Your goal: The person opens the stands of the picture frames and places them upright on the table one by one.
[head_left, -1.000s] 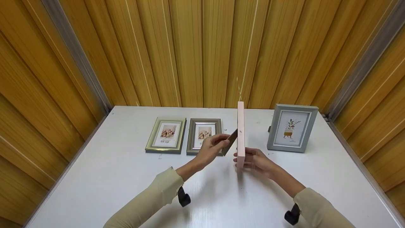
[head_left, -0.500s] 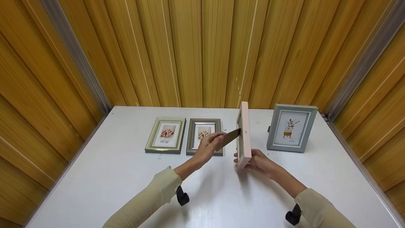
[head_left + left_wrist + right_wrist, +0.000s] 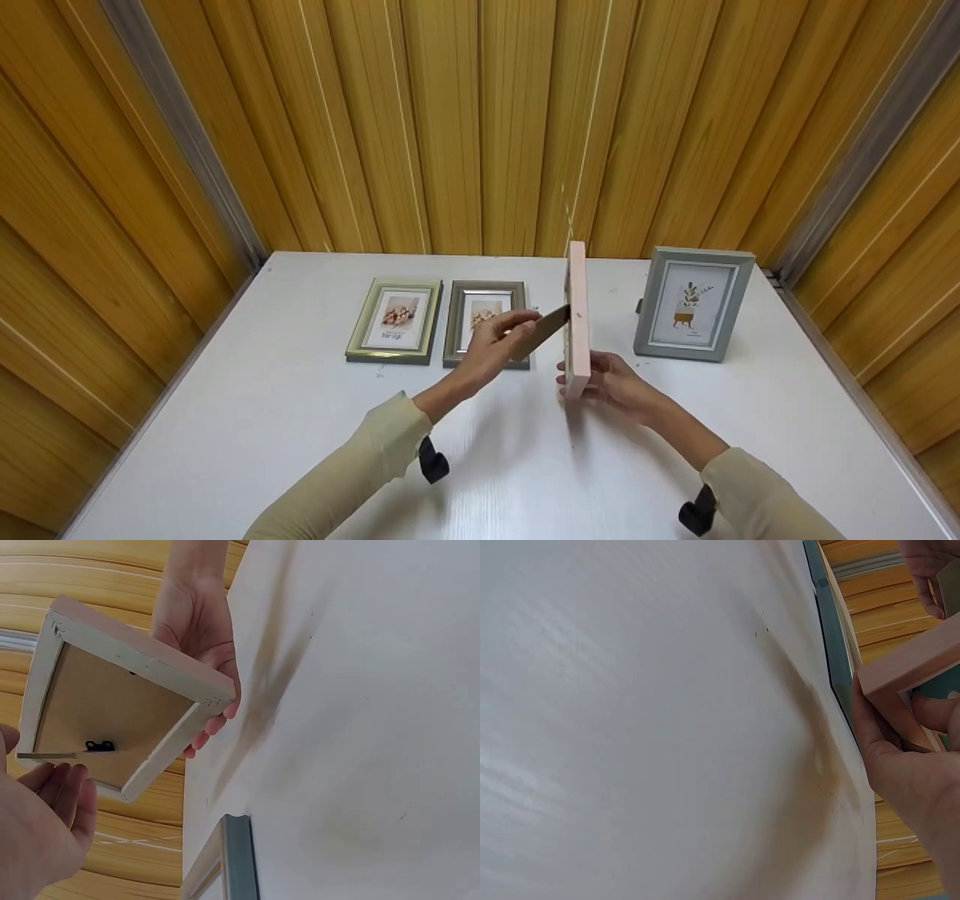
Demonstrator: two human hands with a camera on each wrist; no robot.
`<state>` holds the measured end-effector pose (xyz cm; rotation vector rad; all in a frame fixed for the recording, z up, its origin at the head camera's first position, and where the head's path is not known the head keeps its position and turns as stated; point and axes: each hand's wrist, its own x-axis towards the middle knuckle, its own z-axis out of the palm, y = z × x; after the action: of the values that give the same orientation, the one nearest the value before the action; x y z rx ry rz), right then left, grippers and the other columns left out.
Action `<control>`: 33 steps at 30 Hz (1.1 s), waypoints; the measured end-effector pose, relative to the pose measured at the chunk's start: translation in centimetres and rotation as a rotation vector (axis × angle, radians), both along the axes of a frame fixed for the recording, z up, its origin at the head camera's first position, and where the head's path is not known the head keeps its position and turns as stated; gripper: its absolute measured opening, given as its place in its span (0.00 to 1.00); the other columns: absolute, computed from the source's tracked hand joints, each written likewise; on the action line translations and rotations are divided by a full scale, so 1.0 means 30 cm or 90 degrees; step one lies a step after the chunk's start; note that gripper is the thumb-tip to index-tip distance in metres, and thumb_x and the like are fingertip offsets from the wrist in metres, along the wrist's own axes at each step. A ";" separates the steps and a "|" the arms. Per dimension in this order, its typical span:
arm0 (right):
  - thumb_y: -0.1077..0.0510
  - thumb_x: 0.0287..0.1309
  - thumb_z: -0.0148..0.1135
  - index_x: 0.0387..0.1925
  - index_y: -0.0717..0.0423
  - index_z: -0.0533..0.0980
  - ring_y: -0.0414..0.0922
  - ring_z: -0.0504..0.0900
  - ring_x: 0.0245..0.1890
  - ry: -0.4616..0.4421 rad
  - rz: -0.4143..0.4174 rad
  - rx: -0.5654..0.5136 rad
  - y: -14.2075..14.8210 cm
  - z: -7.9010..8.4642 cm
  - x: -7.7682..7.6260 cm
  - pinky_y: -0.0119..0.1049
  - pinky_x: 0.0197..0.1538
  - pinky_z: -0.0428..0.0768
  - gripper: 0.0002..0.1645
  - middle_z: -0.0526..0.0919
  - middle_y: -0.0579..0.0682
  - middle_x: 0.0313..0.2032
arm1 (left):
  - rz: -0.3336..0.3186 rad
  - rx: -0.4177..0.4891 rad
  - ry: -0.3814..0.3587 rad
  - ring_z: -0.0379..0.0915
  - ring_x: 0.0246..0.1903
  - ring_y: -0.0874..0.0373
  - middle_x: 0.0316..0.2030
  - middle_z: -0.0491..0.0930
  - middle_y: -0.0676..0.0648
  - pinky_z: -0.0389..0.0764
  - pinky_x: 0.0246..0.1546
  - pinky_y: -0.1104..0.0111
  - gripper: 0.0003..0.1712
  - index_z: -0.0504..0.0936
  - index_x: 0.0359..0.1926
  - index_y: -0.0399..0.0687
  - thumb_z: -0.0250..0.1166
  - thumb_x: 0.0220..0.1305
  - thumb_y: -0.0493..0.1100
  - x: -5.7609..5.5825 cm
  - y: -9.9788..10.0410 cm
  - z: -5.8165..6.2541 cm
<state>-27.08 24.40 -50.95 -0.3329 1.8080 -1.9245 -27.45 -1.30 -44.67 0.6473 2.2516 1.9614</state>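
A pink picture frame is held upright and edge-on above the table in the head view. My right hand grips its lower part from the right; in the right wrist view, the thumb lies over the front and the fingers are behind the corner. On the left side, my left hand pinches the brown stand leg, which sticks out from the frame's back. The left wrist view shows the brown backing board and a small black hinge where the leg meets it.
Two photo frames lie on the white table: a light gold one and a grey-brown one partly behind my left hand. A grey-blue frame stands upright at the right. Wood-patterned panels wall in the table's back and sides.
The stand leg has swung further out from the frame's back, with my left hand still pinching it. The frame turned slightly to show its back, then turned partly back; both hands barely shifted.
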 end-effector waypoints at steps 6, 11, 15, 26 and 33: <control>0.68 0.69 0.55 0.71 0.78 0.57 0.38 0.84 0.46 0.005 -0.066 0.018 -0.011 -0.002 0.000 0.35 0.52 0.85 0.34 0.81 0.47 0.49 | 0.008 -0.033 0.068 0.76 0.56 0.53 0.59 0.82 0.44 0.77 0.57 0.62 0.22 0.81 0.63 0.45 0.58 0.75 0.48 0.000 0.013 0.023; 0.61 0.69 0.61 0.71 0.75 0.60 0.35 0.82 0.44 0.015 -0.115 0.081 -0.008 -0.001 0.006 0.32 0.47 0.85 0.37 0.82 0.46 0.49 | 0.015 -0.031 0.063 0.76 0.51 0.55 0.55 0.83 0.45 0.80 0.49 0.71 0.20 0.82 0.62 0.47 0.61 0.74 0.48 0.010 0.024 0.025; 0.60 0.68 0.64 0.70 0.73 0.63 0.36 0.83 0.44 0.017 -0.163 0.110 -0.004 0.004 0.009 0.34 0.49 0.86 0.37 0.81 0.50 0.51 | 0.033 -0.028 0.054 0.76 0.49 0.56 0.54 0.83 0.45 0.81 0.49 0.70 0.19 0.82 0.61 0.47 0.62 0.74 0.48 0.012 0.026 0.024; 0.62 0.66 0.66 0.71 0.71 0.62 0.37 0.85 0.43 0.019 -0.279 0.138 0.014 0.033 -0.011 0.34 0.49 0.87 0.38 0.78 0.60 0.57 | 0.086 -0.030 0.063 0.78 0.42 0.59 0.47 0.84 0.43 0.81 0.45 0.70 0.22 0.83 0.55 0.43 0.74 0.61 0.43 -0.011 0.032 0.010; 0.64 0.64 0.66 0.71 0.70 0.62 0.35 0.83 0.42 0.023 -0.335 0.127 0.024 0.050 -0.020 0.31 0.46 0.86 0.38 0.79 0.56 0.54 | 0.106 -0.047 0.065 0.78 0.38 0.59 0.46 0.85 0.41 0.82 0.39 0.73 0.22 0.83 0.54 0.41 0.75 0.58 0.37 -0.032 0.048 0.009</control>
<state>-27.69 25.11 -49.46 0.1993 2.2541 -2.0430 -28.43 0.14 -44.39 0.5810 2.5005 1.9471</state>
